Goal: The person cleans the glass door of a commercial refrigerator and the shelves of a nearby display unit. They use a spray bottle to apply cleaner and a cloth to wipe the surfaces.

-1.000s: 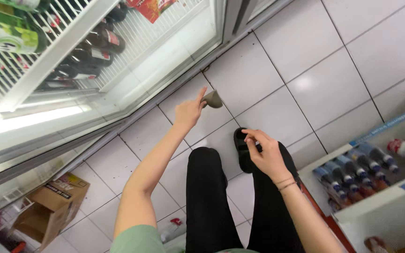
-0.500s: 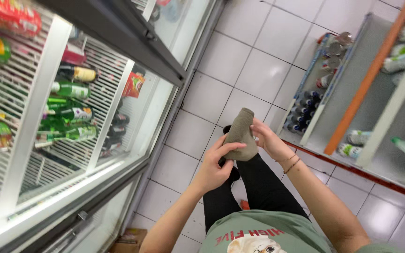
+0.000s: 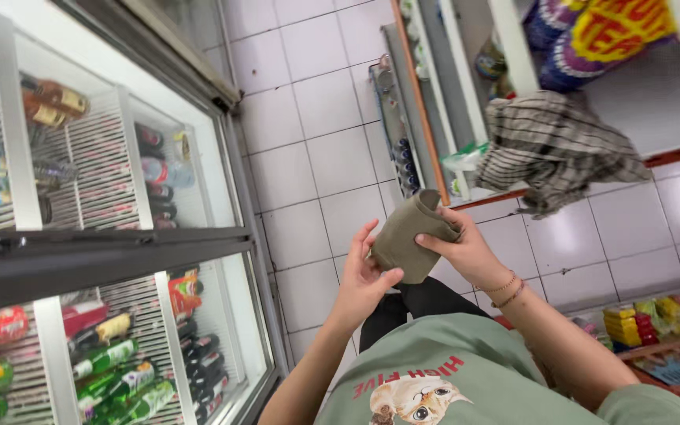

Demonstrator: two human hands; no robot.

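Note:
I hold a folded olive-brown cloth (image 3: 409, 234) in front of my chest with both hands. My left hand (image 3: 361, 280) cups its lower left edge, thumb pressed against the fabric. My right hand (image 3: 466, 250) grips its right side, fingers laid over the top fold; two thin bracelets sit on that wrist. Below the cloth are my black trousers and green printed shirt.
A glass-door drinks cooler (image 3: 112, 260) full of bottles and cans runs along the left. Store shelves (image 3: 411, 118) with bottles and packets stand ahead and to the right. A checked cloth (image 3: 556, 149) hangs over a shelf edge. White floor tiles (image 3: 308, 142) lie between.
The view has swung up from the floor. My left hand lifted the cloth from beside the cooler to chest height, and my right hand joined it on the cloth.

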